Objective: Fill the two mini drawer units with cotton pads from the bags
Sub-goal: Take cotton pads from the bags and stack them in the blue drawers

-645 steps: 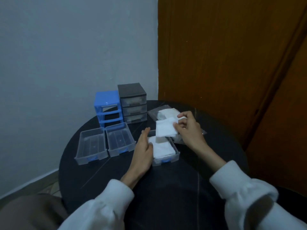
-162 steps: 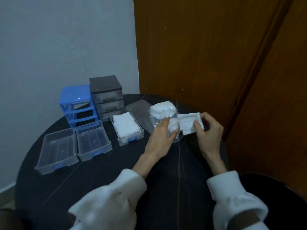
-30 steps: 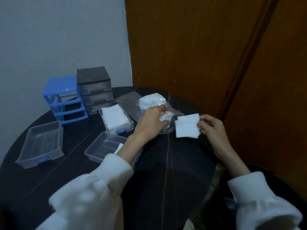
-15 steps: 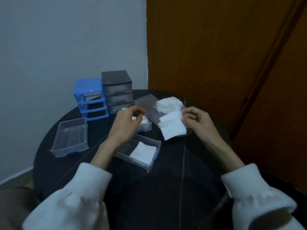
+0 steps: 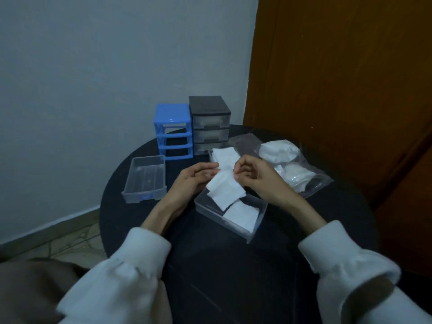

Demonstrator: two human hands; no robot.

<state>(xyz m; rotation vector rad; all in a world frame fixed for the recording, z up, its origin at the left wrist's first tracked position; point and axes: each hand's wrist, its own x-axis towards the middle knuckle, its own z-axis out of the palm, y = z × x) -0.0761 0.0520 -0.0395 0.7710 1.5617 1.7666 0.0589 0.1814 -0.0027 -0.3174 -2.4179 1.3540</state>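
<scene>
So both hands are up over the middle of the round black bench (image 5: pixel 233 277), sharing one white cotton pad (image 5: pixel 225 187). The right hand (image 5: pixel 259 181) has its fingers (image 5: pixel 238 174) curled and pinched onto the pad's upper edge, and the left hand (image 5: pixel 190 183) has it from the other side, fingers fairly straight with the thumb closing against them at the pad's top corner. The pad hangs right above a clear drawer (image 5: pixel 233 213) sitting mid-bench, tilted a bit off square, and there's already one pad in the drawer (image 5: pixel 243 215) lying flat on the bottom.

Just behind the hands, toward the far edge, is a second drawer stacked full of pads (image 5: pixel 224 155), partly hidden by the fingers. A third drawer, bare (image 5: pixel 146 181), sits near the left edge of the bench.

At the far edge, against the wall, the two units stand side by side and touching: the blue unit (image 5: pixel 173 132) with all three slots open, and the dark grey unit (image 5: pixel 209 123) with its three drawers in place, something pale showing through the fronts.

Over on the far right side there's a clear bag with cotton pads in it (image 5: pixel 289 167), bunched up at the back end, and a flat clear bag (image 5: pixel 245 142) lying between that one and the grey unit.

White sleeves on both arms, orange-brown wooden door (image 5: pixel 339 78) behind the bench on the right.
</scene>
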